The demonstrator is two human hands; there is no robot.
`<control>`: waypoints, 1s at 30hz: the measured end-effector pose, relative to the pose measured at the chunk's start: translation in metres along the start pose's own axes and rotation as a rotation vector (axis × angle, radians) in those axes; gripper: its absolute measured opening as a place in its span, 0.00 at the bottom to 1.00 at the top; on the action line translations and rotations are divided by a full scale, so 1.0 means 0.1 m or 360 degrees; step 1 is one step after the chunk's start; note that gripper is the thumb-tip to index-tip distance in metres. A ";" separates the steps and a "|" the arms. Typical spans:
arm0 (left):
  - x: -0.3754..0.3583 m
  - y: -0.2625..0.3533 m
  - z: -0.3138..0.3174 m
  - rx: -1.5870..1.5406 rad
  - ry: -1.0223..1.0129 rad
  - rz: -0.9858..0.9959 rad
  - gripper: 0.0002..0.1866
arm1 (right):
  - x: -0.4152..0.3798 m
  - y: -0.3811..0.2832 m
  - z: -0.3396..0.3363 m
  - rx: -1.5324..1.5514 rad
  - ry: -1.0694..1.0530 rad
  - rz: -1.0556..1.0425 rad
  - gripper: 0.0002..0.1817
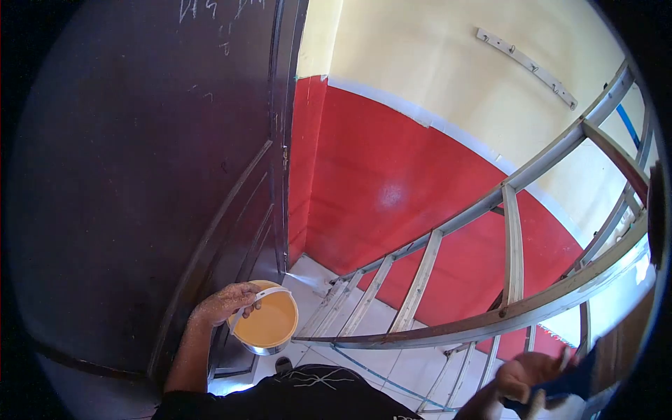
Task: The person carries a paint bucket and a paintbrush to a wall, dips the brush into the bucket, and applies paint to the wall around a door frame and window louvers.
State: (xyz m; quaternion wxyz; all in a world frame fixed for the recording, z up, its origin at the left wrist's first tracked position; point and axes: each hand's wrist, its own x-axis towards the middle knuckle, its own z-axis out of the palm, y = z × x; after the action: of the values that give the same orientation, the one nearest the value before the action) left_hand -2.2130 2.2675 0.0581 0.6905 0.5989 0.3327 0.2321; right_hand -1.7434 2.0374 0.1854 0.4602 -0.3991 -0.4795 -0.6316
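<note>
bucket (271,323): below and just beside left hand (229,304), at the dark door (133,175), open top facing up, yellow-orange inside
bucket handle (275,290): white, arched over the rim, left fingers closed around it; can't tell if bucket hangs or stands on the floor
right hand (523,381): fingers bent around blue item (572,383), blurred, exact grip unclear
blue item: at lower right edge of view, type and long axis not readable
nearer hand to bucket: left, by far; right is well apart, off to the person's right
ladder (455,332): metal, open rungs, near rail runs from beside the bucket up to the right, passing above right hand in view
red wall (392,168): beyond ladder, no hand on it
</note>
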 end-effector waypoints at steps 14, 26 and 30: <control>-0.08 -0.04 -0.29 -0.0066 0.0088 -0.0049 0.22 | -0.23 -1.04 0.66 0.0550 -0.0864 0.0226 0.10; 0.05 0.16 -0.10 0.0246 0.0266 0.0043 0.18 | -0.16 -1.09 0.79 0.0392 -0.0826 0.0333 0.17; 0.10 0.15 -0.14 0.0221 0.0327 0.0066 0.18 | -0.13 -1.10 0.83 0.0203 -0.0855 0.0370 0.16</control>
State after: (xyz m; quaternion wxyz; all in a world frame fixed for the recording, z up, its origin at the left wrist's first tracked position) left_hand -2.2151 2.2869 0.0702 0.6047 0.6251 0.4045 0.2829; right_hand -1.8409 2.1336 0.1648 0.4102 -0.5746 -0.5739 -0.4150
